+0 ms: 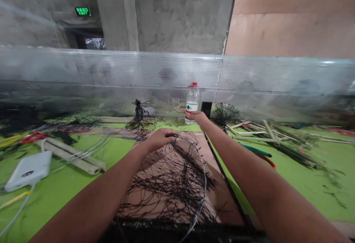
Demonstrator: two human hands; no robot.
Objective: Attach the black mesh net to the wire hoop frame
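Observation:
A tangle of black netting (172, 180) on a thin wire hoop lies over a brown board (222, 198) in front of me. My left hand (161, 139) rests on the far top of the netting, its fingers closed in a pinch on the black strands. My right hand (198, 118) reaches further out, close to the base of a clear water bottle (192, 103) with a red cap. The right hand's fingers are curled, and I cannot make out what they hold.
A white power bank (29, 170) with a cable lies at the left, beside pale bamboo tubes (72, 156) and red-handled scissors (33, 137). Bamboo strips and green and red tools (260, 153) are scattered at the right. A perforated metal screen (249, 76) closes off the back of the green table.

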